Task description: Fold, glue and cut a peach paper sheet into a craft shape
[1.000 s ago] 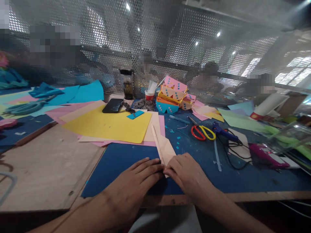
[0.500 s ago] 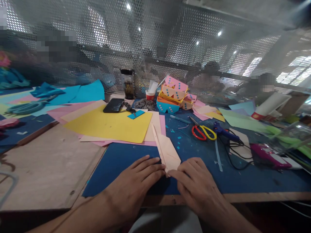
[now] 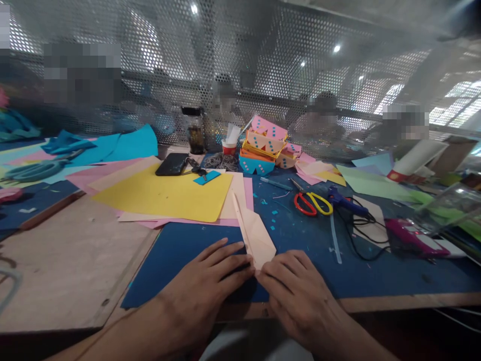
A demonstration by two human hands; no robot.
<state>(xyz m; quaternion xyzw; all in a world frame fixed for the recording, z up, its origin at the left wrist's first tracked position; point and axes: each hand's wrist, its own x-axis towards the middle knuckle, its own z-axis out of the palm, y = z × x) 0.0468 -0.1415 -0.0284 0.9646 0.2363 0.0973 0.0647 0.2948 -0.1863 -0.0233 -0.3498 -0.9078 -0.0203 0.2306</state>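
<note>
A folded peach paper (image 3: 259, 235) lies on the blue work surface (image 3: 188, 250), its raised narrow edge running along the left side. My left hand (image 3: 221, 271) rests palm down with its fingers spread, the fingertips touching the paper's lower left edge. At the paper's near end my right hand (image 3: 296, 286) has its fingers curled together and pressed on the near corner. Its thumb is mostly hidden. Beyond both hands, a yellow sheet (image 3: 169, 195) covers pink and peach sheets.
Red-and-yellow scissors (image 3: 311, 203), a blue glue gun (image 3: 347, 203) with its black cord, and a magenta tool (image 3: 417, 238) lie to the right. Behind are a phone (image 3: 172, 164), a jar (image 3: 195, 131) and stacked paper boxes (image 3: 263, 145). Teal scissors (image 3: 37, 168) lie far left.
My right hand's fingers have drawn closer together over the paper's near corner. My left hand stays spread in nearly the same place. The whole view has shifted slightly.
</note>
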